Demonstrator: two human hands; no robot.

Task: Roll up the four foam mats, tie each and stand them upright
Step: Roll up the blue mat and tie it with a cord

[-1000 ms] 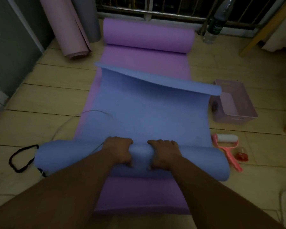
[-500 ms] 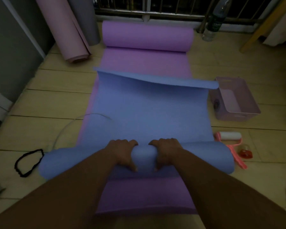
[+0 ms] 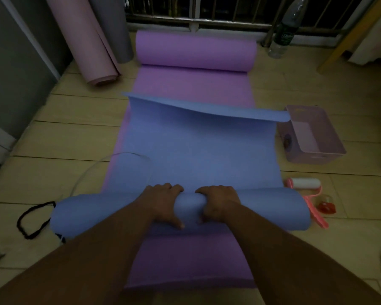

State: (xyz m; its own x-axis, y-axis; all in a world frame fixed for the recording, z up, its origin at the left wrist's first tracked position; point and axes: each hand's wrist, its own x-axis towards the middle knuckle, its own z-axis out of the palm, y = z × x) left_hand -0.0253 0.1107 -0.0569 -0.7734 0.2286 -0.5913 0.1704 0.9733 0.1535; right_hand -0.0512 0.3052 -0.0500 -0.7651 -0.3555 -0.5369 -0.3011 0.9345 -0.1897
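Observation:
A blue foam mat (image 3: 198, 150) lies on top of a purple mat (image 3: 194, 84) on the floor. Its near end is wound into a thick roll (image 3: 262, 208) across the frame, and its far edge curls up. My left hand (image 3: 163, 203) and my right hand (image 3: 220, 201) grip the middle of the roll side by side, fingers over its top and thumbs on the near side. The purple mat's far end is curled into a roll (image 3: 196, 51) by the railing. A pink rolled mat (image 3: 86, 40) and a grey one (image 3: 114, 27) lean upright at the back left.
A black elastic loop (image 3: 33, 219) lies on the floor left of the roll. On the right are a pink plastic bin (image 3: 315, 137), a lint roller (image 3: 304, 183) and a red tape dispenser (image 3: 326, 208). A water bottle (image 3: 284, 31) stands by the railing.
Both hands have pushed the blue roll a little farther away along the mat. More purple mat shows in front of it.

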